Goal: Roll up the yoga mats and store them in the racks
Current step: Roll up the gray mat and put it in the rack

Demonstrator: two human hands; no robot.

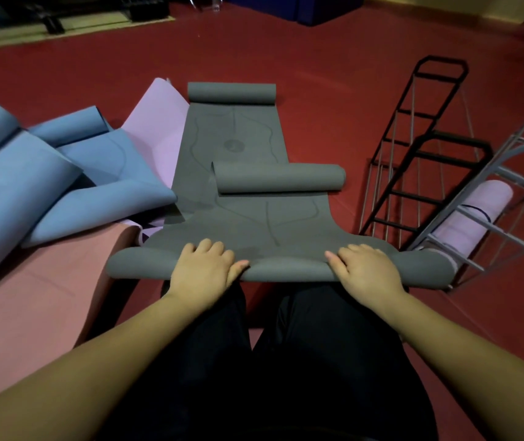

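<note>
Grey mat (248,224), near rolled edge under left hand (205,268) and right hand (365,268), fingers flat, pressing.

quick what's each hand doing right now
Left hand: open, fingers flat, pressing on the rolled near end of the grey mat.
Right hand: open, pressing the same roll.

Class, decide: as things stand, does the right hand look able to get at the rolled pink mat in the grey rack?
Probably yes: the rolled pink mat lies past the right hand, its end exposed, though rack bars cross it.
</note>
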